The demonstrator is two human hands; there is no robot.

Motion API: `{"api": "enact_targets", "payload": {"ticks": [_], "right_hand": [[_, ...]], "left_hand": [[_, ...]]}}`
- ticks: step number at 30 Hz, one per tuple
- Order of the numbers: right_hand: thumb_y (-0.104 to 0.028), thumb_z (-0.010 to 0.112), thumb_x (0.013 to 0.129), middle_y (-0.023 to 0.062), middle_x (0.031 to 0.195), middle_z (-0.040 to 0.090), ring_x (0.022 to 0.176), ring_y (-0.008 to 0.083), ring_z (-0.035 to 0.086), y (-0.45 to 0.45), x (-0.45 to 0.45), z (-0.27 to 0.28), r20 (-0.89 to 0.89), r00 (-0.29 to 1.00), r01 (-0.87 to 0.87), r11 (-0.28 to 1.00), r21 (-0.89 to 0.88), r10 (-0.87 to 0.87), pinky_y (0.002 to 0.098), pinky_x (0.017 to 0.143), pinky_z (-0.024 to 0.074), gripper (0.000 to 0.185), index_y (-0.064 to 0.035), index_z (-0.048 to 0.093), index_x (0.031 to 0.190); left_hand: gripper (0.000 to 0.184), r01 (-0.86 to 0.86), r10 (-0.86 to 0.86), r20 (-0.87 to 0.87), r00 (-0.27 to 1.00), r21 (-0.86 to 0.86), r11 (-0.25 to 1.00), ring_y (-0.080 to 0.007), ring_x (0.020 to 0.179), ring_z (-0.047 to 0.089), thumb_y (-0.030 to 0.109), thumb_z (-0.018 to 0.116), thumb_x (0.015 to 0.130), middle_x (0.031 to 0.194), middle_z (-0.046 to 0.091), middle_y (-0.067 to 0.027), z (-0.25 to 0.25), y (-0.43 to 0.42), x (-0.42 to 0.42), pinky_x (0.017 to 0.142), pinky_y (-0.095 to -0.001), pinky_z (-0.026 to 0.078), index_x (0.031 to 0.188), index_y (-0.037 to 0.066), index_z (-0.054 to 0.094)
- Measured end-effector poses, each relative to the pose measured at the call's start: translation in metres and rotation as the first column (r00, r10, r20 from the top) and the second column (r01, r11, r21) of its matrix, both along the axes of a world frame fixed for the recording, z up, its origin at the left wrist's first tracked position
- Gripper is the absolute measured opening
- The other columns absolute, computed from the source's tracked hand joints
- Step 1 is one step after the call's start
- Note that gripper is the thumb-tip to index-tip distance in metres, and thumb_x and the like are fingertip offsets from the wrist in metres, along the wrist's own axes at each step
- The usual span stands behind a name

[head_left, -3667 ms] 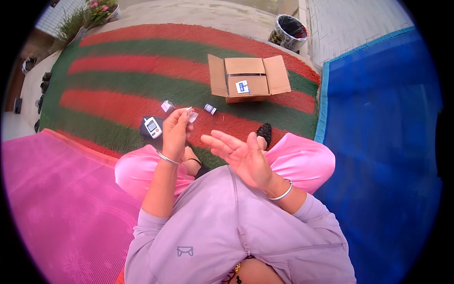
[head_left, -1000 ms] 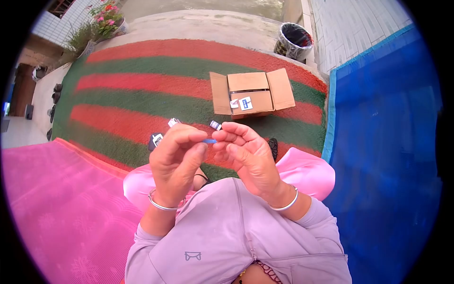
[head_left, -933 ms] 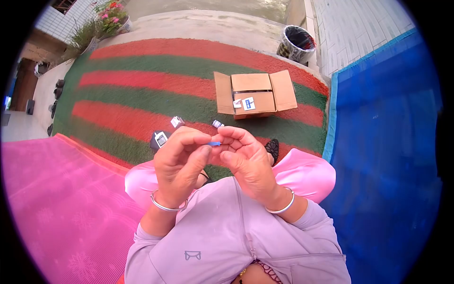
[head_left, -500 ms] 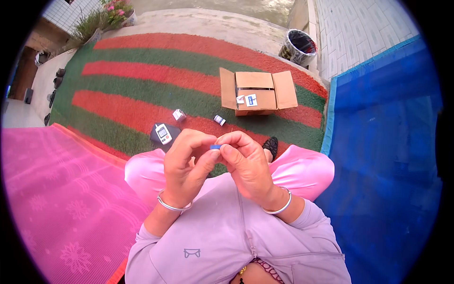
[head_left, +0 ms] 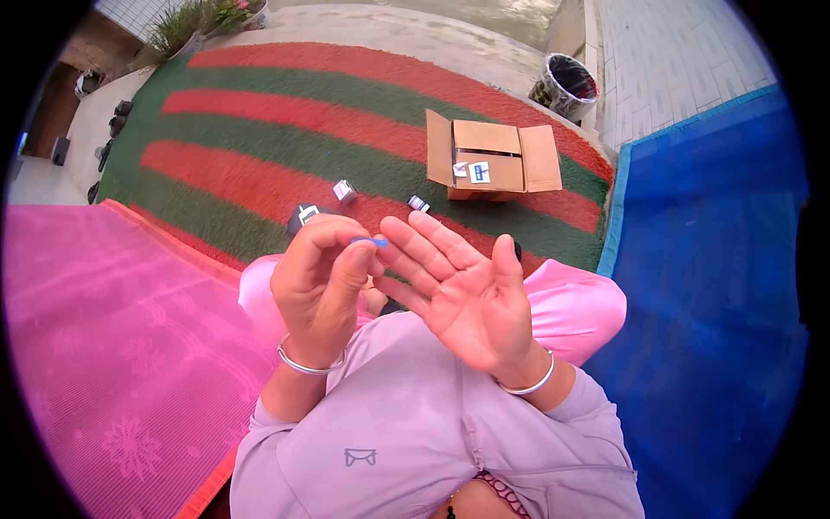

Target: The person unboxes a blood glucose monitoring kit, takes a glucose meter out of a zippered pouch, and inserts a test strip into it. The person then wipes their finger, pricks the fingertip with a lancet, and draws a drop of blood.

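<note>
My left hand (head_left: 324, 268) pinches a small blue lancet (head_left: 370, 242) between thumb and fingertips. My right hand (head_left: 462, 290) is turned palm up with its fingers spread, holding nothing. Its fingertips are close beside the lancet. Beyond my left hand, a white glucose meter (head_left: 306, 213) lies on a dark pouch (head_left: 296, 227), both partly hidden by that hand. A small white box (head_left: 345, 191) and a little labelled vial (head_left: 418, 203) rest on the striped turf mat just past my fingers.
An open cardboard box (head_left: 494, 160) with small white packets on its flap stands on the striped mat (head_left: 285, 108). Behind it is a lined waste bin (head_left: 565, 85). A pink mat (head_left: 130, 346) lies at left, a blue sheet (head_left: 709, 259) at right. Potted plants (head_left: 177, 30) stand far left.
My right hand has let go of the blue lancet and opened flat, palm up. My left hand keeps the lancet and has shifted slightly left. The view has shifted a little.
</note>
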State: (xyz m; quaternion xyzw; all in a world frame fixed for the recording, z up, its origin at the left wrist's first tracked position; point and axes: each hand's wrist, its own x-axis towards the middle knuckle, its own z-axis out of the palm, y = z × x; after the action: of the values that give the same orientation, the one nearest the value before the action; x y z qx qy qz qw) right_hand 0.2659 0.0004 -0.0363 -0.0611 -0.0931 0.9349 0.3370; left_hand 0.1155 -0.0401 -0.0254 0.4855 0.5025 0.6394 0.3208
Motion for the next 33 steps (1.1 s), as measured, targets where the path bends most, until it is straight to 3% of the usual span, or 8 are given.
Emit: {"api": "enact_targets", "payload": {"ticks": [2, 11, 25, 33], "right_hand": [[-0.056, 0.021, 0.09, 0.0172, 0.143, 0.019, 0.133, 0.0279, 0.019, -0.0021, 0.0, 0.0007, -0.01, 1.0, -0.022, 0.999, 0.038, 0.023, 0.0392, 0.109, 0.0169, 0.072, -0.002, 0.016, 0.138], [-0.06, 0.019, 0.088, 0.0181, 0.144, 0.013, 0.134, 0.0277, 0.013, -0.0077, -0.0006, 0.0043, -0.019, 0.999, -0.032, 0.995, 0.093, 0.034, 0.0374, 0.11, 0.0116, 0.078, -0.0018, 0.01, 0.139], [-0.06, 0.019, 0.088, 0.0184, 0.145, 0.01, 0.135, 0.027, 0.012, -0.0089, -0.001, 0.0036, 0.022, 0.999, -0.044, 0.983, 0.178, 0.041, 0.0354, 0.11, 0.0103, 0.079, 0.0003, 0.006, 0.139], [-0.059, 0.02, 0.088, 0.0184, 0.145, 0.01, 0.135, 0.0271, 0.013, -0.0082, -0.0004, 0.004, 0.034, 0.999, -0.035, 0.98, 0.198, 0.029, 0.0352, 0.109, 0.0104, 0.079, 0.0007, 0.007, 0.139]], "left_hand": [[0.008, 0.006, -0.006, -0.019, 1.0, 0.003, 1.0, -0.0079, 0.064, 0.054, 0.001, 0.053, 0.086, 0.084, 0.053, -0.0072, 0.0016, -0.0008, -0.0035, 0.053, -0.0182, 0.043, 0.091, -0.004, 0.051], [0.005, 0.017, -0.02, -0.084, 0.996, -0.039, 0.999, -0.0057, 0.059, 0.053, 0.0, 0.054, 0.085, 0.079, 0.053, -0.0054, 0.0051, -0.0021, -0.0071, 0.048, -0.0167, 0.042, 0.089, -0.004, 0.052], [0.007, 0.046, -0.048, -0.042, 0.998, -0.038, 0.998, -0.0063, 0.059, 0.054, -0.001, 0.054, 0.085, 0.079, 0.053, -0.0057, 0.0053, -0.0014, -0.0082, 0.046, -0.0172, 0.042, 0.09, -0.005, 0.051], [0.006, 0.014, -0.014, -0.147, 0.989, 0.0, 1.0, -0.0067, 0.06, 0.055, -0.001, 0.056, 0.083, 0.079, 0.054, -0.0049, 0.0007, 0.0021, -0.0088, 0.052, -0.0181, 0.043, 0.088, -0.003, 0.053]]}}
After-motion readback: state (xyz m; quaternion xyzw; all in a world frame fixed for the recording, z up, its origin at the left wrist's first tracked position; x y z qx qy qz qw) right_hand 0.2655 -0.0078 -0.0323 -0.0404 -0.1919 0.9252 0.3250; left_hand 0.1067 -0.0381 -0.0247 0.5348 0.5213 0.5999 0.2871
